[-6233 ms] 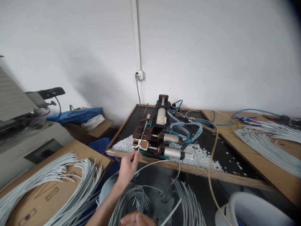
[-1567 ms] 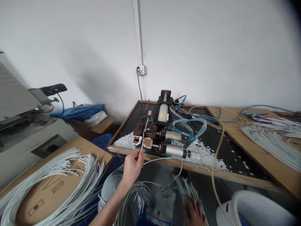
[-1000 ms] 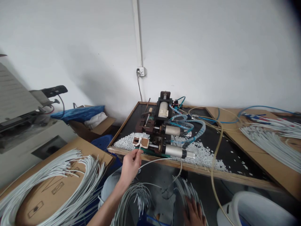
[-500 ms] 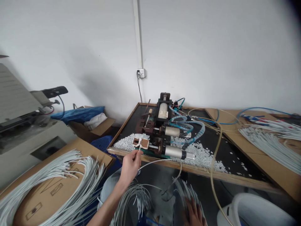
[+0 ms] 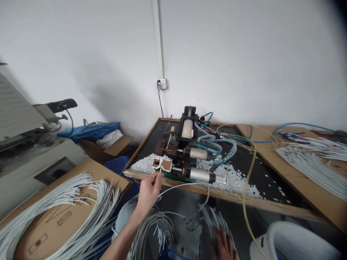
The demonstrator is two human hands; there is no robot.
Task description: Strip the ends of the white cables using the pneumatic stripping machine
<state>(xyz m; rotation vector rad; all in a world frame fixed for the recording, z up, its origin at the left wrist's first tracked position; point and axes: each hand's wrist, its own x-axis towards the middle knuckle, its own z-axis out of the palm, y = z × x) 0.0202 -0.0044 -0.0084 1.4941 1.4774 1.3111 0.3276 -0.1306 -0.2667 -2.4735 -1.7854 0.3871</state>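
Note:
My left hand point(image 5: 149, 191) is closed in a pinch on a white cable point(image 5: 161, 169), whose end sits between the tan-padded jaws point(image 5: 166, 165) of a pneumatic machine point(image 5: 202, 174). Behind those jaws is a dark brown metal block point(image 5: 172, 147). Low in the view, my right hand point(image 5: 224, 242) lies with fingers stretched over a bundle of white cables point(image 5: 213, 221), apparently resting on it. Another bundle of cables point(image 5: 153, 225) curves below my left forearm. Small white offcuts point(image 5: 143, 164) are heaped around the machine.
The machine stands on a black table with a raised wooden rim point(image 5: 233, 200). A yellowish hose point(image 5: 244, 202) hangs over the front edge beside a white bucket point(image 5: 271, 236). Cable bundles lie on cardboard at left point(image 5: 100, 202) and right point(image 5: 306, 169). A grey machine point(image 5: 32, 155) stands far left.
The dark brown block behind the padded jaws has shifted slightly, with a gap now showing at its middle. My left hand still pinches the cable; my right hand stays on the bundle.

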